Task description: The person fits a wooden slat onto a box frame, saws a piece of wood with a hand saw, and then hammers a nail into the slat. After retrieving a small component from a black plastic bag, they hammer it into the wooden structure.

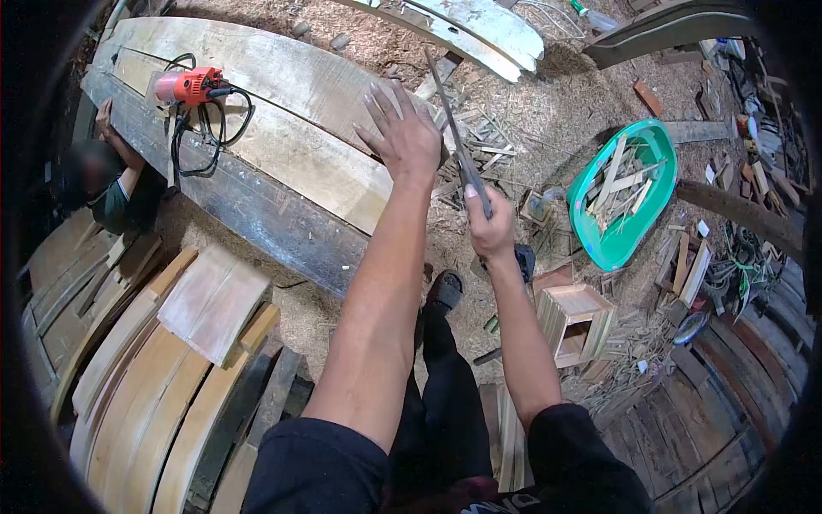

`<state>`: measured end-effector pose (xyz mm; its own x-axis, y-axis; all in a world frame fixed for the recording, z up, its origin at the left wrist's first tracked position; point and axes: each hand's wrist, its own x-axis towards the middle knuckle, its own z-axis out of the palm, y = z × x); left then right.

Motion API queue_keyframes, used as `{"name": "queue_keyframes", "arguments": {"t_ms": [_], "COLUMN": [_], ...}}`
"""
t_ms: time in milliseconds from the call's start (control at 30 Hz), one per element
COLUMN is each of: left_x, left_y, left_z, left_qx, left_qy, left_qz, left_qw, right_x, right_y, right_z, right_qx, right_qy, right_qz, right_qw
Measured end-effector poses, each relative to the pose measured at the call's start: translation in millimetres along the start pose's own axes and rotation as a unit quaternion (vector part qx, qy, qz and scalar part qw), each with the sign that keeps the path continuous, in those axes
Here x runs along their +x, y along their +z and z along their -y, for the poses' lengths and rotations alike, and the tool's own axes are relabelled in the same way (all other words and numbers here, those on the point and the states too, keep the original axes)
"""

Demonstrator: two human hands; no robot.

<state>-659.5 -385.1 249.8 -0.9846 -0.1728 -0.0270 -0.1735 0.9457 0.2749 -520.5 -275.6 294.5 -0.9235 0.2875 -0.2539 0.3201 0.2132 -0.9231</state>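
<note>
Left hand: open, fingers spread, palm down; the left hand [402, 137] appears to rest on the far plank [248, 68], close to its right end. Probably placed so to steady the wood; actual pressure cannot be told.

Right hand: closed round the handle of a long-bladed tool [447, 104]; the right hand [491, 224] sits near the body, to the right of the planks.

Blade: points away to the far side, just right of the left hand. Shown nearly edge-on, so teeth cannot be made out; probably a saw. Contact with wood unclear.

Planks: far plank and middle plank [300, 163] lie side by side, a dark weathered board [257, 214] along their near edge.

Red power tool: the red power tool [195, 86] lies on the planks at left, black cord [224, 141] looped loosely beside it; likely parked there to leave the right end free.

Co-worker: another person's hand [105, 118] touches the dark board's left end, perhaps for support.

Green tub: on the floor at right, the green tub [618, 250] holds wood strips [629, 182], presumably gathered scrap.

Writing: pale letters [505, 504] on the wearer's shirt, cut off; unreadable. No brand legible on the red power tool.
</note>
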Motion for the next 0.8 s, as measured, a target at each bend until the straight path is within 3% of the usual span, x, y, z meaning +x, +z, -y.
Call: {"name": "queue_keyframes", "arguments": {"t_ms": [33,167,433,567,800], "left_x": [0.7,-2.2,0.7,2.3,0.2], "left_y": [1.4,5.0,4.2,5.1,5.6], "left_z": [-0.1,-0.1,-0.4,0.8,1.3], "left_qx": [0.007,0.019,0.027,0.019,0.014], "left_qy": [0.001,-0.002,-0.002,-0.002,0.003], "left_qz": [-0.002,0.0,-0.008,-0.019,-0.03], "left_qw": [1.0,1.0,1.0,1.0,0.999], "right_x": [4.6,-53.8,-1.7,-56.9,-56.0], "right_y": [1.6,-10.8,2.0,-9.6,-12.1], "right_z": [2.6,-17.7,2.1,-30.2,-13.7], "right_qx": [-0.011,0.012,0.028,0.022,0.03], "right_qy": [-0.021,0.042,0.015,0.036,0.079], "right_qz": [-0.006,0.004,0.026,0.004,0.015], "right_qw": [1.0,0.999,0.999,0.999,0.996]}}
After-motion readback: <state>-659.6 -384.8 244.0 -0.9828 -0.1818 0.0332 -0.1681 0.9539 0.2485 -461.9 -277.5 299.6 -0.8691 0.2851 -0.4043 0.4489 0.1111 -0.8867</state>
